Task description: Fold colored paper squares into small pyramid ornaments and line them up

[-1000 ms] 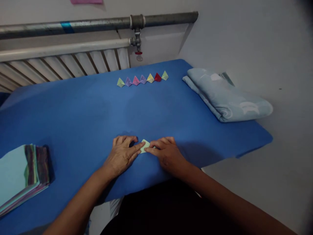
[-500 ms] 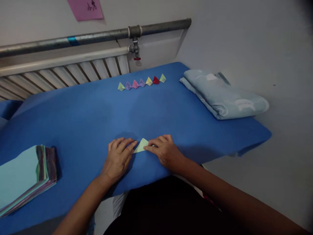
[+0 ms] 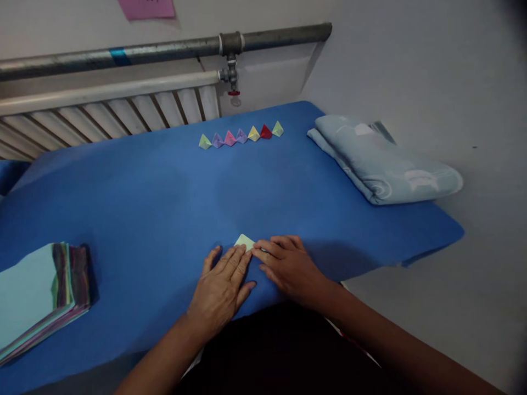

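A small folded piece of pale green paper [image 3: 244,240] lies flat on the blue-covered surface close to my body, its top corner showing. My left hand [image 3: 220,288] is open and lies over its lower left part, fingers stretched out and fingertips pressing down, thumb out to the right. From the right, my right hand [image 3: 288,266] rests its outstretched fingertips on the paper's right side, thumb apart below. Both hands hide most of the paper. Farther back stands a row of several small folded paper pieces, among them a red one [image 3: 265,131] and a pink one [image 3: 229,138].
A stack of coloured paper [image 3: 28,296] lies at the left. At the right, a folded light blue patterned cloth [image 3: 391,164] rests against the wall. Behind the blue surface [image 3: 135,192] are a white radiator [image 3: 144,112] and a metal pipe [image 3: 173,52] with a red-handled valve [image 3: 234,93].
My left hand has moved right and onto the folded paper, its fingers now flat over it. My right hand has shifted slightly right, fingers more stretched. The view has tilted a little.
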Demonstrator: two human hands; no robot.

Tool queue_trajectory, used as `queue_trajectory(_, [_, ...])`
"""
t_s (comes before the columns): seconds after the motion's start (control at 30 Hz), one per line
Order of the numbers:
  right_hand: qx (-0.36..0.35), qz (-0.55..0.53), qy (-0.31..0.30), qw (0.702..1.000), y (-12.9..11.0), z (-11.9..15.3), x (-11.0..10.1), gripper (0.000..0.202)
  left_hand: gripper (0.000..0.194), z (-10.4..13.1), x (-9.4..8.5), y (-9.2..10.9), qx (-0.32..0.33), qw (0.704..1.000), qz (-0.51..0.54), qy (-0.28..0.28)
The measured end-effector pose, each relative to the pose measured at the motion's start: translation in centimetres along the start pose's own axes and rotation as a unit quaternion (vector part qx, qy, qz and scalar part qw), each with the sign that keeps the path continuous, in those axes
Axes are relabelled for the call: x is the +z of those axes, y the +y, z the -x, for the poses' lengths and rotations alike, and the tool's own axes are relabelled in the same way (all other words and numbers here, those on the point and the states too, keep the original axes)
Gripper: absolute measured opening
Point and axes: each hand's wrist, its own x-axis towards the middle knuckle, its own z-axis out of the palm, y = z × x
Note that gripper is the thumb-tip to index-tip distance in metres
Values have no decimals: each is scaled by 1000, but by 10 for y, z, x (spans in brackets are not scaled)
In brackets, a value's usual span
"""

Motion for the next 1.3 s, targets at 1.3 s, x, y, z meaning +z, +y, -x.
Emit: queue_trajectory(1.3, [26,30,42,998,-16,15,5,42,30,-18,-4,-21,30,999,37,7])
